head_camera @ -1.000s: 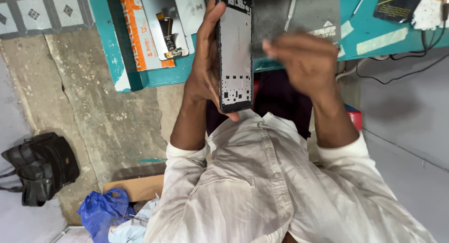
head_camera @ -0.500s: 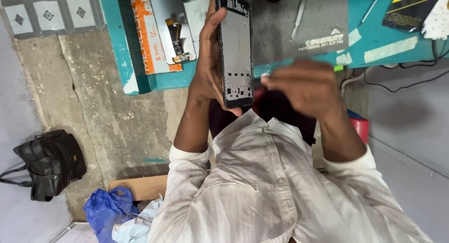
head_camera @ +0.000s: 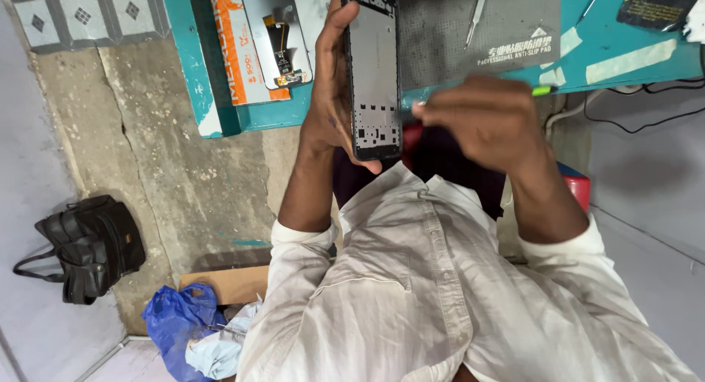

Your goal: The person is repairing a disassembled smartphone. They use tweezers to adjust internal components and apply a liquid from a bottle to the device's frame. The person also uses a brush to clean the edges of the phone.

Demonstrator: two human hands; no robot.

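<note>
A black bag point(head_camera: 81, 246) sits on the floor. The left hand point(head_camera: 334, 103) has its fingers wrapped around an opened phone point(head_camera: 374, 70), held up in front of the teal table point(head_camera: 220, 95). The right hand point(head_camera: 481, 121) pinches a thin green-tipped tool point(head_camera: 543, 90) just beside the phone

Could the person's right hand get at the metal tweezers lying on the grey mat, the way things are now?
Probably yes. The right hand hovers just in front of the grey anti-slip mat, with nothing between it and the thin metal tweezers. It seems to pinch a small green-tipped tool, which might need setting down first.
</note>
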